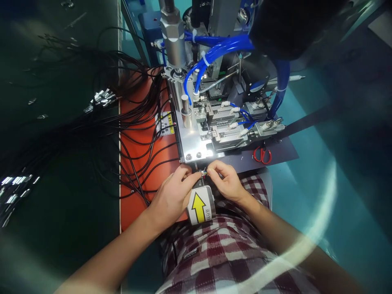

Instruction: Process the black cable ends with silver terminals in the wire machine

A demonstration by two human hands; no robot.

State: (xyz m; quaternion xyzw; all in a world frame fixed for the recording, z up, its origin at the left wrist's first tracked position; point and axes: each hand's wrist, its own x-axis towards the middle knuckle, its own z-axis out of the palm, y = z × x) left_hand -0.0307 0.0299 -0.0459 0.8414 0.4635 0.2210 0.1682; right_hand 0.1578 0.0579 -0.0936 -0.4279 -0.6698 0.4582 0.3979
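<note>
At the front edge of the machine, my left hand (171, 194) is closed, thumb and fingers pinching the end of a black cable that they mostly hide. A small bunch of thin coloured wires (204, 173) fans out between my two hands. From the other side, my right hand (226, 182) is closed too, thumb and forefinger pinched on the wire tips. Just below the wires sits a white plate with a yellow arrow (199, 207). The machine's metal top plate (196, 141) lies right beyond my fingers.
Many black cables (143, 139) cross the orange mat (131, 212) on the left, some ending in shiny metal connectors (102, 99). Blue air hoses (226, 43) arch above the machine's small cylinders (231, 136). Red-handled scissors (262, 156) lie at right on a dark sheet.
</note>
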